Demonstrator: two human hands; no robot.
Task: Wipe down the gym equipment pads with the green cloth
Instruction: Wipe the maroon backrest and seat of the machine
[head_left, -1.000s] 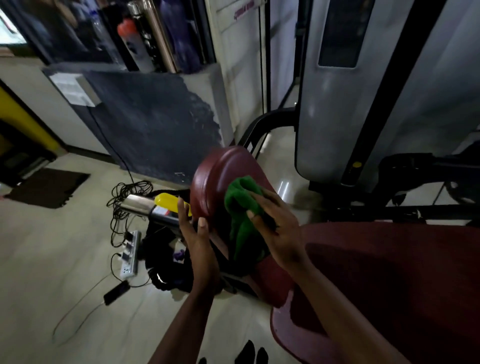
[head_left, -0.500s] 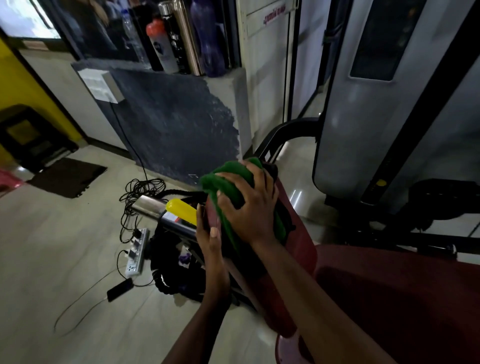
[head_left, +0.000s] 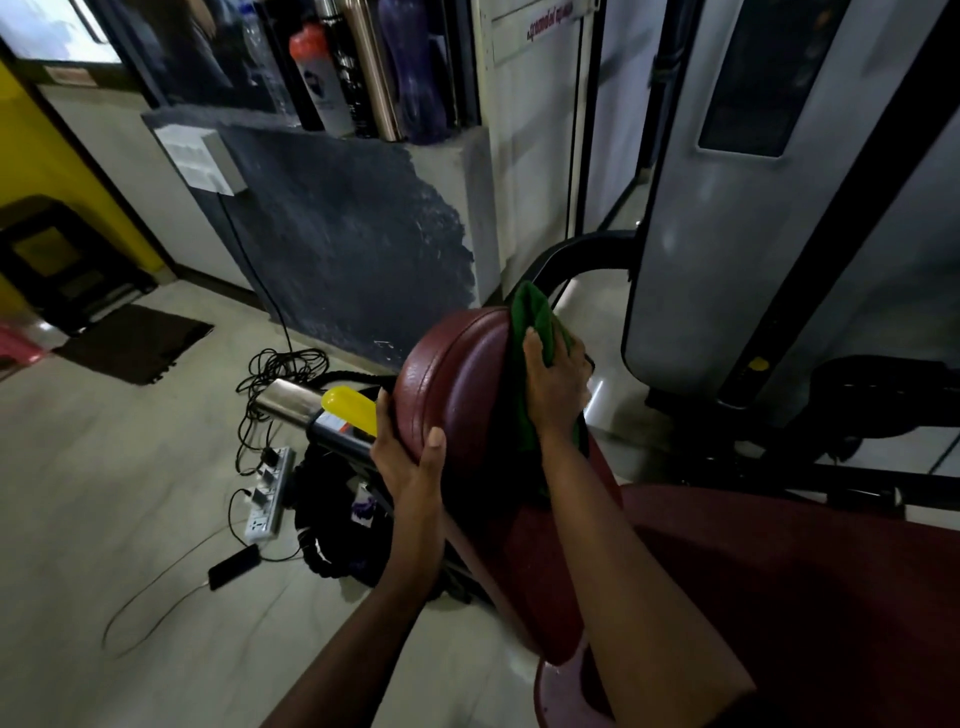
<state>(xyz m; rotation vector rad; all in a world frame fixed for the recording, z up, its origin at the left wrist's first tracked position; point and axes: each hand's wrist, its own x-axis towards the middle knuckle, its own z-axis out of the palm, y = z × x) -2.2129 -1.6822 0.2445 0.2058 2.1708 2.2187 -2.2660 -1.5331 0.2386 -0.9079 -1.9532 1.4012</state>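
- Right hand (head_left: 553, 384) lay flat on the green cloth (head_left: 527, 332), fingers spread and pressing it to the upright maroon back pad (head_left: 457, 395), centre of frame.
- Over the last second the cloth had travelled: from mid-face of the pad up to its crown, and now across to the pad's right-hand edge, near the top. One corner of cloth stuck up above the rim.
- Left hand (head_left: 410, 457) gripped the pad's left edge, thumb on the front face, fingers curled round behind. It had stayed on that edge throughout, bracing the pad.
- The pad's bare left face showed more than before, now the cloth had moved off it.
- Judgement: top and upper right of this pad were being finished; lower face and the broad seat pad (head_left: 779, 597) at lower right were probably still to do.
- Floor at left held a power strip (head_left: 265, 493), loose cables and a phone (head_left: 234, 566), well apart from the work.
- A yellow-capped metal bar (head_left: 322, 410) sat just beside the left hand.
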